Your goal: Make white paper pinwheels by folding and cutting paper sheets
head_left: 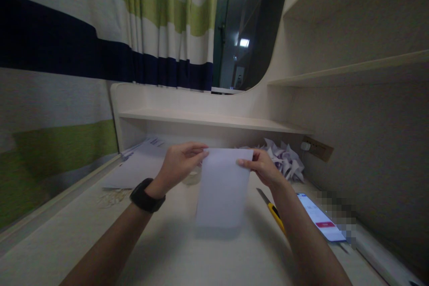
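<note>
A white sheet of paper [224, 187] hangs in front of me above the desk, narrow and upright. My left hand [182, 161] pinches its top left corner between thumb and fingers; a black watch sits on that wrist. At the top right corner, my right hand [263, 166] grips the paper with the thumb in front and the fingers behind. Partly hidden behind the sheet and my left hand is a roll of tape [192, 178]. Beside my right forearm lies a yellow utility knife [276, 219] with its blade out.
A stack of white paper [136, 167] lies at the back left, with rubber bands [113, 198] before it. Crumpled paper strips [290, 161] are heaped at the back right. A lit phone [321, 221] rests near the right wall. Shelving [208, 119] borders the desk.
</note>
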{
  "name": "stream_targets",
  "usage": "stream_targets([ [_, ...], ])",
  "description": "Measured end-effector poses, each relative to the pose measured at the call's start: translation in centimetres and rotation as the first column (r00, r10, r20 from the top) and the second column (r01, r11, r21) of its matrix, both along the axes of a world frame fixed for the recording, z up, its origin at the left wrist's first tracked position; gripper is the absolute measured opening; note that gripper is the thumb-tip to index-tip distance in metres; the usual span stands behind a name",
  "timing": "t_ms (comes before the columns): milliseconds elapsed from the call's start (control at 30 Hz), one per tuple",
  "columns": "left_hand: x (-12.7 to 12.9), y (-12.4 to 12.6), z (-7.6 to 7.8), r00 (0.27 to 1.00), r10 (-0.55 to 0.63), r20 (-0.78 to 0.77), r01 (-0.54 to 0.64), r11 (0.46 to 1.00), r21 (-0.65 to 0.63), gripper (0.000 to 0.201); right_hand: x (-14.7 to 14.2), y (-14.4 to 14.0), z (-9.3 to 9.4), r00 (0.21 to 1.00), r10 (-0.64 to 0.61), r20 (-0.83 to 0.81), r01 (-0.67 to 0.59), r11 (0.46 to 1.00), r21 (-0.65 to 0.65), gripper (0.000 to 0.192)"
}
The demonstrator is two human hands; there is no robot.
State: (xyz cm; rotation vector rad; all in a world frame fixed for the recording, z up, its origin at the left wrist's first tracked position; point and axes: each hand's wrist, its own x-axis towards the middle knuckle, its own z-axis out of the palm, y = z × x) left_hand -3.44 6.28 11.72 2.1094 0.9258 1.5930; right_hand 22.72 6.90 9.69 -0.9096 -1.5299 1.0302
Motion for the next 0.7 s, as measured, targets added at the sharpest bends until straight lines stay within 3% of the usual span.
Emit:
stream_targets([
  [700,-0.48,0.27,-0.21,1.000,0.017,-0.014,-0.017,0.999,-0.034,0.018,-0.38,-0.59,0.47,0.999,0.002,-0.037,-0.003,1.000,-0.022,0.035],
])
